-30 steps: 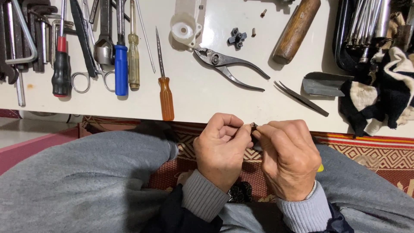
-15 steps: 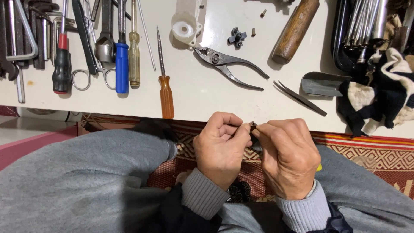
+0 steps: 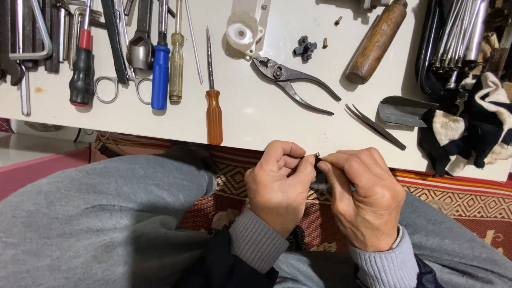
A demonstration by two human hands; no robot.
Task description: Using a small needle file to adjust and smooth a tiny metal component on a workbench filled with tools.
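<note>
Left hand [image 3: 278, 184] and right hand [image 3: 362, 197] pinch small dark metal part [image 3: 318, 166] | both grips tight | risk: part slips, drops onto patterned red rug [image 3: 458, 200]

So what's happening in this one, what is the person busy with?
A seated person holds a small dark part pinched between both hands, the left hand and right hand pressed together just below the edge of a white table. What the part is cannot be told. On the table lie pliers, an orange-handled screwdriver, a blue-handled screwdriver, tweezers and a wooden handle, none being touched.
</note>
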